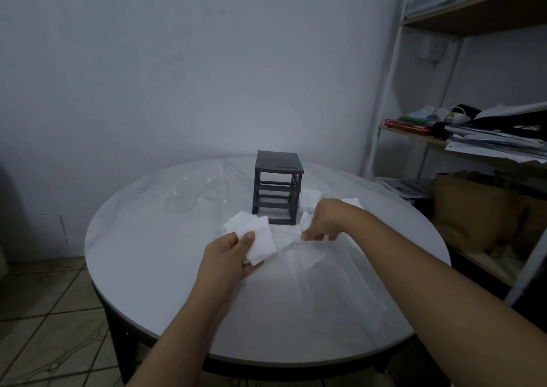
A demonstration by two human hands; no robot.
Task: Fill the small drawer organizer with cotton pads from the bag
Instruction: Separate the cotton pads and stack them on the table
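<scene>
Left hand [228, 253] gripping cotton pads [254, 232], right hand [322, 223] pinching clear bag [325, 271], drawer organizer [278, 188] frame empty

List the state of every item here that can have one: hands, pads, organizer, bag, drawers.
Left hand: shut on a stack of white square cotton pads.
Right hand: pinching the mouth of the clear plastic bag, which lies flat on the round white table.
Dark grey plastic drawer organizer: upright, slots empty.
Clear plastic drawers: out, left of the organizer.
Loose white pads: beside the organizer.
</scene>
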